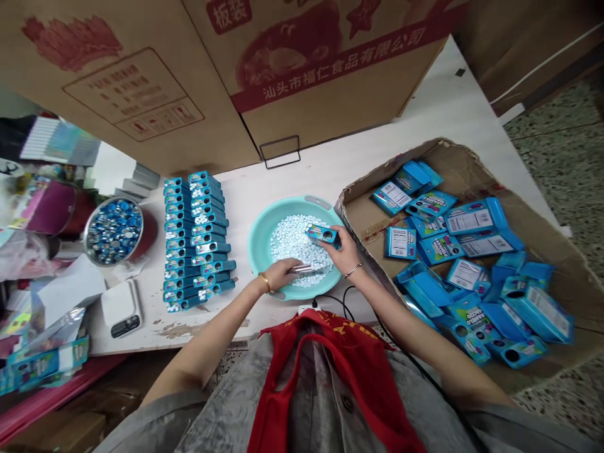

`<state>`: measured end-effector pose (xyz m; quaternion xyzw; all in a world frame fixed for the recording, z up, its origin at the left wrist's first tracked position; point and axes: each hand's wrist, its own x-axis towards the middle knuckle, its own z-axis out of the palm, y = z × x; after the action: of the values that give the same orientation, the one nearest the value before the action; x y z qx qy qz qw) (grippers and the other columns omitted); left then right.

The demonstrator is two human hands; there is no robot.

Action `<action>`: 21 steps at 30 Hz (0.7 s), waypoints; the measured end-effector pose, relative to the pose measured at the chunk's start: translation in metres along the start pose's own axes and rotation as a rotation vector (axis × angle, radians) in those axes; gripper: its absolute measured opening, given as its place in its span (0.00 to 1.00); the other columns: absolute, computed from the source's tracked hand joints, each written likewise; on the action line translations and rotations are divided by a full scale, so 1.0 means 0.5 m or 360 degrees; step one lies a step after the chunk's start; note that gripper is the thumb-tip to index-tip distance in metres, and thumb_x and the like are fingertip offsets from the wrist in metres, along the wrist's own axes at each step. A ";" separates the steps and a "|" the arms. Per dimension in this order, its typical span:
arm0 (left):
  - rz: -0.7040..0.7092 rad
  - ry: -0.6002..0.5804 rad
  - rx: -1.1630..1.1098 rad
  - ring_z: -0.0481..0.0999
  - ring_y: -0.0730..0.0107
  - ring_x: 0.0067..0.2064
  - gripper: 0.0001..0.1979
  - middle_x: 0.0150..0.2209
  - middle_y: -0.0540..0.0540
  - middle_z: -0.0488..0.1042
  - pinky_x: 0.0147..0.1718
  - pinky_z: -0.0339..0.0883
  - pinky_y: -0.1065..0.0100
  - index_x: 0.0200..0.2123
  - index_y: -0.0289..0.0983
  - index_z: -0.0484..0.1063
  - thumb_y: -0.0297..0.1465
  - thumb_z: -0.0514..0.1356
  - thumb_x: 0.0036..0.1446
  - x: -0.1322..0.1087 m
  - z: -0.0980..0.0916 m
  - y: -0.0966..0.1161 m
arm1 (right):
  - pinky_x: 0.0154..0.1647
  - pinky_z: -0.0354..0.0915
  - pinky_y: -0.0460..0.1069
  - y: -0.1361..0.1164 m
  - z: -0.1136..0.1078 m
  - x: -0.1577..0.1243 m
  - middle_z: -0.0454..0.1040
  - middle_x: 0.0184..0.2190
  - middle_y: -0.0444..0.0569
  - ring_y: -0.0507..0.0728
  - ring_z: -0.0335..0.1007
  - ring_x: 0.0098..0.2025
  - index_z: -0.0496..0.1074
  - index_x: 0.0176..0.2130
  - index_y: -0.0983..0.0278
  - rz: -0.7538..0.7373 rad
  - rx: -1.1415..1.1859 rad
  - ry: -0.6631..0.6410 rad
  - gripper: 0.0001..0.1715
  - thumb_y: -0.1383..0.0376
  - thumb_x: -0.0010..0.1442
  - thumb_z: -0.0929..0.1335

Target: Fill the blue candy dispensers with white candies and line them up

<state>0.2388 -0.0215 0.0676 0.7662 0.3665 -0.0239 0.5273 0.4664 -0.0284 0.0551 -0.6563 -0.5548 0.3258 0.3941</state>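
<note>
Dozens of blue and silver pieces (117, 228) fill a round bowl (150, 231) toward the left of the worktop (245, 189), and just in front of it sits a white scale (121, 308). Next come two columns of blue boxes (207, 229), packed side by side, with round openings in their ends (white pellets show in several of them, mostly in the right-hand column). A large printed carton (330, 119) stands behind.

In the middle I see a turquoise basin (258, 236) with white pellets (287, 236) spread across its bottom. The person's left hand (280, 275) is closed around a shiny scoop-like tool (302, 268), its far end low among the pellets, its exact shape hard to make out. The right hand (346, 253) grips a single blue box (322, 235) over the basin's right half, its dark round opening showing.

On the right, against the basin's side, a rough open cardboard tray (363, 217) holds a jumble of more blue boxes (438, 248).
</note>
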 end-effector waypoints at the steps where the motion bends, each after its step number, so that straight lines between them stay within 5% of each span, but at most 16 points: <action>1: 0.0047 0.0042 -0.0028 0.73 0.65 0.44 0.15 0.43 0.44 0.74 0.45 0.66 0.66 0.49 0.33 0.69 0.27 0.58 0.57 -0.012 -0.023 0.006 | 0.47 0.65 0.55 0.003 0.004 -0.001 0.72 0.42 0.52 0.60 0.69 0.45 0.66 0.46 0.62 0.0017 0.0011 0.0003 0.23 0.54 0.54 0.70; 6: 0.0001 0.0241 0.0361 0.73 0.65 0.46 0.14 0.45 0.42 0.73 0.45 0.66 0.66 0.50 0.34 0.68 0.26 0.54 0.60 -0.046 -0.125 0.096 | 0.49 0.65 0.56 0.004 0.023 -0.016 0.71 0.43 0.54 0.62 0.68 0.47 0.66 0.45 0.62 -0.0134 -0.0050 -0.0111 0.16 0.61 0.56 0.67; 10: -0.0336 0.0103 0.1059 0.74 0.61 0.44 0.13 0.42 0.40 0.72 0.40 0.67 0.64 0.46 0.33 0.70 0.23 0.49 0.62 -0.035 -0.145 0.197 | 0.51 0.64 0.57 -0.005 0.033 -0.034 0.70 0.44 0.55 0.62 0.67 0.48 0.65 0.46 0.62 -0.0252 -0.0091 -0.0219 0.15 0.65 0.58 0.65; 13: -0.0374 0.0020 0.1287 0.74 0.57 0.45 0.13 0.40 0.38 0.72 0.39 0.67 0.62 0.44 0.31 0.70 0.22 0.47 0.63 -0.040 -0.150 0.246 | 0.51 0.64 0.57 -0.012 0.034 -0.043 0.69 0.44 0.55 0.62 0.67 0.49 0.65 0.47 0.62 -0.0285 -0.0093 -0.0235 0.15 0.65 0.59 0.64; 18: -0.0373 0.0331 0.1046 0.73 0.62 0.41 0.09 0.42 0.41 0.69 0.37 0.68 0.63 0.44 0.34 0.69 0.27 0.54 0.61 -0.082 -0.165 0.225 | 0.49 0.66 0.55 -0.022 0.034 -0.056 0.71 0.43 0.54 0.61 0.68 0.47 0.66 0.46 0.62 -0.0222 0.0035 -0.0233 0.16 0.60 0.58 0.67; 21: -0.0111 0.0640 0.0586 0.71 0.62 0.44 0.24 0.48 0.41 0.66 0.42 0.69 0.63 0.53 0.36 0.63 0.35 0.63 0.55 -0.092 -0.130 0.156 | 0.48 0.67 0.55 -0.031 0.043 -0.080 0.72 0.43 0.53 0.61 0.70 0.46 0.66 0.46 0.63 -0.0179 0.0155 -0.0321 0.19 0.57 0.56 0.69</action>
<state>0.2282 -0.0062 0.1775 0.8254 0.4796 0.0444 0.2946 0.4334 -0.0635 0.0578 -0.5680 -0.6112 0.3940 0.3854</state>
